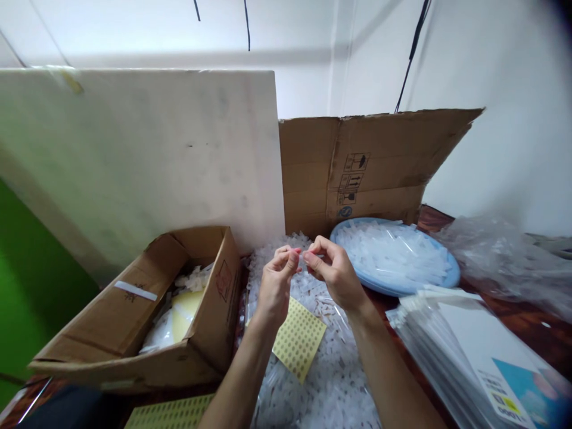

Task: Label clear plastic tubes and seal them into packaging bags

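My left hand (277, 285) and my right hand (333, 271) are raised close together over a spread of small translucent plastic pieces (330, 381). On each hand the thumb presses against the fingertips in a pinch. Something tiny and clear seems to be between them, too small to make out. Below the hands a yellow sheet of round dot stickers (304, 339) lies on the plastic pieces. A second yellow dotted sheet (167, 414) shows at the bottom edge, left of my left forearm.
At left stands an open cardboard box (214, 322) with white and yellow scraps inside. At right are a blue basin (452, 275) of translucent strips, a stack of plastic-sleeved packages (473, 339) and crumpled clear plastic (504, 262). Behind stand a white board (179, 161) and a cardboard sheet (308, 173).
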